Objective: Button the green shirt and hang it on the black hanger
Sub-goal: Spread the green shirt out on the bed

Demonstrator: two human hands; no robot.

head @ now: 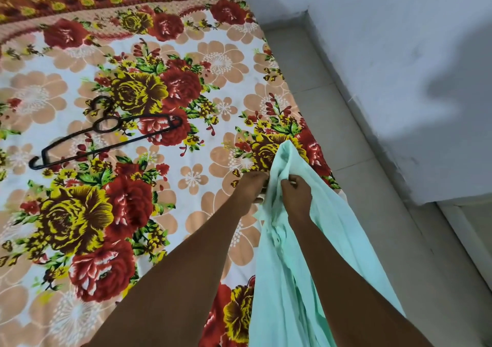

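Observation:
The light green shirt (290,253) hangs bunched between my two hands, above the right side of the bed, its cloth trailing down toward the bottom of the view. My left hand (251,188) pinches the shirt's left edge near the top. Close beside it, my right hand (295,196) grips the cloth with closed fingers. The black hanger (106,136) lies flat on the bedsheet far to the left of both hands, its hook pointing away from me. No buttons are visible.
A floral bedsheet (127,213) in red, yellow and peach covers the bed. To the right runs a strip of pale tiled floor (354,165) and a white wall (399,54) with a step at its base.

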